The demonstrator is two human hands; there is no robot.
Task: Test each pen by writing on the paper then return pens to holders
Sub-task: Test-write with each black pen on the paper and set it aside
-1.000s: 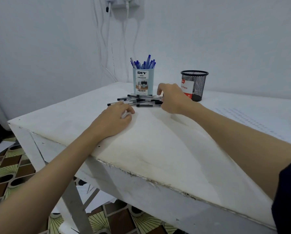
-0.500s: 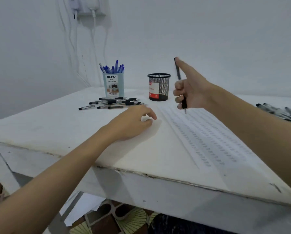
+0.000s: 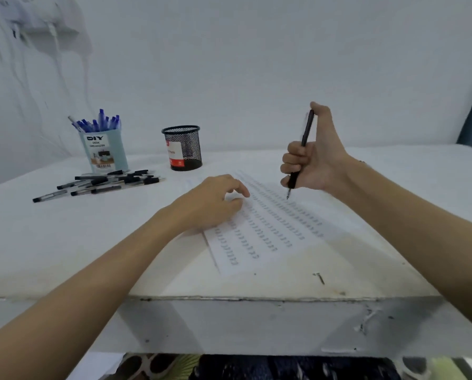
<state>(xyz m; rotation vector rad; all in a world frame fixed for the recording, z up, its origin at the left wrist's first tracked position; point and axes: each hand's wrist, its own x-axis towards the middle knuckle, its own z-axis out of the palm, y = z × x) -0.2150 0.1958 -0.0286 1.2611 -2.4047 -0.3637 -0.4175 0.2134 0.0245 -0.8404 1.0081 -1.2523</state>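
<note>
Now your right hand (image 3: 315, 157) grips a slim black pen (image 3: 302, 152) upright right of centre, fingers curled round it, tip just above the white sheet of marked paper (image 3: 270, 231). Your left hand (image 3: 215, 202) rests at the sheet's left edge, fingers loosely bent.

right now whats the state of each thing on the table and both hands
right hand: grips black pen
black pen: upright, tip just above paper
left hand: rests on paper, fingers relaxed
paper: flat, rows of marks
mesh cup: upright, no pens showing
blue holder: upright, full of blue pens
loose pens: lying in a pile
</note>
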